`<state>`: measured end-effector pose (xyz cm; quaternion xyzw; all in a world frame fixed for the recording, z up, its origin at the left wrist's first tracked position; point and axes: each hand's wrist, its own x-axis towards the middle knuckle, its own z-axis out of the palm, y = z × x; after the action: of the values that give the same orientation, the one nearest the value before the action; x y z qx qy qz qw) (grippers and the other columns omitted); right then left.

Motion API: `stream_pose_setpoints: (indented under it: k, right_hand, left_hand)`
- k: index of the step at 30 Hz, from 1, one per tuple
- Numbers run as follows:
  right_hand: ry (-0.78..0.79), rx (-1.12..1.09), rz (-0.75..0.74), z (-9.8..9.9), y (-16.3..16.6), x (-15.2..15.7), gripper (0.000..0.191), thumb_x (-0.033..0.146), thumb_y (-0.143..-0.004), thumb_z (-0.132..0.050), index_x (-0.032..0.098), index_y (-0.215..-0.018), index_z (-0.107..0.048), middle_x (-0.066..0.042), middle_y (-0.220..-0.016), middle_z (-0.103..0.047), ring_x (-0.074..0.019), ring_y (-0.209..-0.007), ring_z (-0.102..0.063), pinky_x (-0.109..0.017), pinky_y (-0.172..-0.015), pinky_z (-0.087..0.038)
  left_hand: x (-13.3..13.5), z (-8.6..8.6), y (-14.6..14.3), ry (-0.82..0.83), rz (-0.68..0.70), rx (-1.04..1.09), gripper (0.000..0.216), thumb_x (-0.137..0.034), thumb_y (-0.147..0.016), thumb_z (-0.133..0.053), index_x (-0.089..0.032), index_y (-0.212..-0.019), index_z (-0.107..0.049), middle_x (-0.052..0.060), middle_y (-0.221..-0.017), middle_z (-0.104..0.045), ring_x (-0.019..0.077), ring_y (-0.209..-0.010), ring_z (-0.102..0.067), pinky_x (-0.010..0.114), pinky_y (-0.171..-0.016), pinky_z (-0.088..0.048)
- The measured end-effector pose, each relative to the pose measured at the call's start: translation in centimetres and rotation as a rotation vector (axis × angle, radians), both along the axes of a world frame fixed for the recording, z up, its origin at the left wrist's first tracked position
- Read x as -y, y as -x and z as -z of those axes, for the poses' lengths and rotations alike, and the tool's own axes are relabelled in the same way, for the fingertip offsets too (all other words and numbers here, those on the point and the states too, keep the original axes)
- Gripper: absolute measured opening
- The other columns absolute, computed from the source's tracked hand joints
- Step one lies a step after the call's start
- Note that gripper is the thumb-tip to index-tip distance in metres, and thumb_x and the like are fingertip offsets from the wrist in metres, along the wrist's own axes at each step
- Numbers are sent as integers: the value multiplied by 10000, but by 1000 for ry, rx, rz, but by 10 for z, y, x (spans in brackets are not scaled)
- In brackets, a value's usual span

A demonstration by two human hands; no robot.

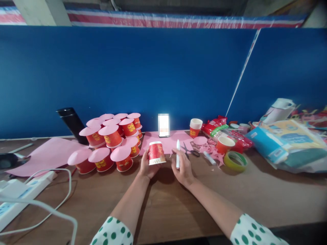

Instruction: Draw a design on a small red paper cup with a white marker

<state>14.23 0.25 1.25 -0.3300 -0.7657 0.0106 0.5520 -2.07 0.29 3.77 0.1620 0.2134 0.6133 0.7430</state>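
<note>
My left hand (148, 168) is wrapped round a red and gold paper cup (156, 152), raised just above the table. The cup is upside down, with its wider rim at the bottom and a zigzag mark on the pale band near it. A slim white pen-shaped tube (178, 154) stands upright in my right hand (182, 168), a short way right of the cup and apart from it. Whether the tube is a marker or a glue pen, I cannot tell. To the left, several red cups (112, 139) sit upside down, some stacked, topped with pink paper discs (108, 130).
Pink paper (150, 139) lies behind my hands, near a bright phone (164, 125). Rightward are scissors (190, 152), a cup stack (196, 127), pink scraps (217, 153), tape (235, 161) and plastic packs (288, 143). A power strip (28, 195) with cables and a black bottle (73, 126) occupy the left.
</note>
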Motion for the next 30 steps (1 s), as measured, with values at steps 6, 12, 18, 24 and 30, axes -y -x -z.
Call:
stream_pose_setpoints:
  k: [6, 12, 18, 24, 30]
  right_hand:
    - [6, 13, -15, 1, 0, 1, 459, 86, -830, -468, 204, -1272, -431, -112, -1109, -602, -244, -1042, -578, -423, -897, -504]
    - [-14, 10, -14, -1, 1, 1, 446, 77, -838, -463, 195, -1266, -427, -118, -1089, -608, -238, -1019, -590, -416, -880, -512]
    - [-56, -47, -10, -3, 1, 1, 405, 88, -857, -466, 200, -1246, -439, -106, -1056, -623, -223, -984, -608, -399, -864, -517]
    - [-48, 6, -35, -5, -2, 4, 395, 95, -863, -458, 198, -1245, -458, -109, -1082, -627, -228, -1024, -592, -398, -886, -505]
    - [-34, 209, -137, -8, -1, 11, 435, 113, -853, -472, 204, -1279, -468, -100, -1101, -632, -235, -1028, -582, -396, -888, -500]
  left_hand:
    - [3, 2, 0, -47, 45, 6, 456, -419, -869, -431, -59, -1090, -602, 120, -840, -699, 191, -747, -665, 309, -735, -528]
    - [2, 3, -1, -33, 50, -7, 453, -419, -865, -446, -40, -1044, -618, 135, -841, -701, 200, -754, -665, 325, -759, -526]
    - [-1, 1, -4, -24, -56, -89, 432, -412, -862, -492, -63, -1088, -609, 142, -972, -697, 215, -841, -668, 331, -779, -532]
    - [-6, 7, -4, 21, -194, -151, 296, -365, -835, -571, -123, -992, -637, 82, -887, -712, 189, -793, -674, 336, -816, -531]
    - [-9, 11, -7, -17, -140, -226, 357, -424, -788, -626, -109, -956, -638, 86, -837, -709, 178, -743, -668, 315, -808, -520]
